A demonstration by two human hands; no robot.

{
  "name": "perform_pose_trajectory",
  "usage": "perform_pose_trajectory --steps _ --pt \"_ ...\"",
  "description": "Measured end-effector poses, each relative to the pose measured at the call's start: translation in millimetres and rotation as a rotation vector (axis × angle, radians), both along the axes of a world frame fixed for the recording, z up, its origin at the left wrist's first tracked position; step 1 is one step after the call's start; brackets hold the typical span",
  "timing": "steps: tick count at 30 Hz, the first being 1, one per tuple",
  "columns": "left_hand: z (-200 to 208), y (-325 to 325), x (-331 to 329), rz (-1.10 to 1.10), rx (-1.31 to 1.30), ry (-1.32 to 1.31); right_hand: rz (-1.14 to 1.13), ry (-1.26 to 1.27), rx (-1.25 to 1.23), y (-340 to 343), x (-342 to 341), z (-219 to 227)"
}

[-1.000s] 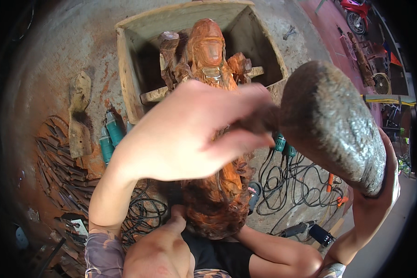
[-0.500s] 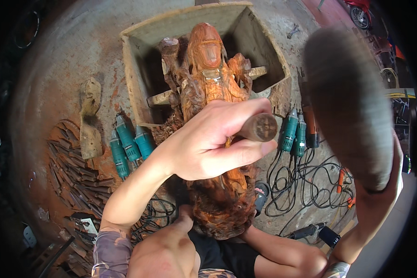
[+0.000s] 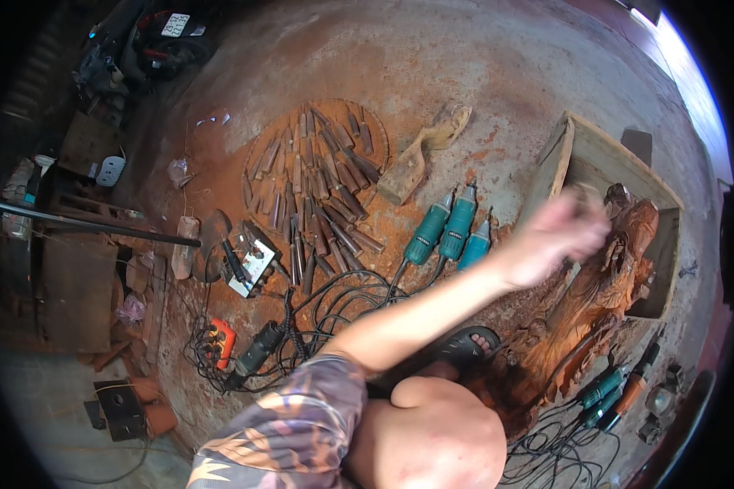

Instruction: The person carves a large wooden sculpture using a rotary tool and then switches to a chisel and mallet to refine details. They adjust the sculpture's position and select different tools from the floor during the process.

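Observation:
My left hand [image 3: 559,236] is blurred by motion, reaching out over the upper part of a carved reddish-brown wooden figure [image 3: 583,314]. Its fingers look closed round a chisel, of which only the blurred brown handle end [image 3: 583,198] shows; the blade is hidden. The figure leans with its head end in a rough, square-sided box [image 3: 559,155], its base close to my legs. My right hand is out of view.
Many wooden-handled chisels [image 3: 322,175] lie fanned on a round, dusty mat. Beside them are a carved wood block [image 3: 424,155] and teal power tools [image 3: 428,232] with tangled black cords. More teal tools [image 3: 603,387] lie right of the figure. A power strip [image 3: 253,269] sits left.
The view has swung left, bringing the chisel mat to the middle and the figure to the right. My right hand and the mallet it held have left the view.

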State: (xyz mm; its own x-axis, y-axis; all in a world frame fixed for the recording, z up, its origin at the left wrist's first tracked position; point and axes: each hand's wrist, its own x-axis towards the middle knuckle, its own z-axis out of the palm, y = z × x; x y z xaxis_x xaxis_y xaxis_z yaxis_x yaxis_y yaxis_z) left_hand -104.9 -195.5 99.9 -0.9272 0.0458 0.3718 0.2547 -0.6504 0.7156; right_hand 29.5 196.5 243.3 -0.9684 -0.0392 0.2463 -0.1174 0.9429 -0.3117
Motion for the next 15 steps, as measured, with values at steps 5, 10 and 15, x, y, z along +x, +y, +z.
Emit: perform_pose_trajectory --steps 5,10,15 --pt "-76.0 -191.2 94.5 0.373 -1.436 -0.646 -0.044 -0.095 -0.072 17.1 26.8 -12.1" --pt "-147.7 -332.1 180.8 0.095 -2.310 -0.736 -0.066 -0.160 -0.142 20.4 43.3 -19.8" --pt "-182.3 -383.8 209.2 0.245 -2.518 -0.532 -0.087 -0.201 -0.184 36.3 56.2 -26.7"
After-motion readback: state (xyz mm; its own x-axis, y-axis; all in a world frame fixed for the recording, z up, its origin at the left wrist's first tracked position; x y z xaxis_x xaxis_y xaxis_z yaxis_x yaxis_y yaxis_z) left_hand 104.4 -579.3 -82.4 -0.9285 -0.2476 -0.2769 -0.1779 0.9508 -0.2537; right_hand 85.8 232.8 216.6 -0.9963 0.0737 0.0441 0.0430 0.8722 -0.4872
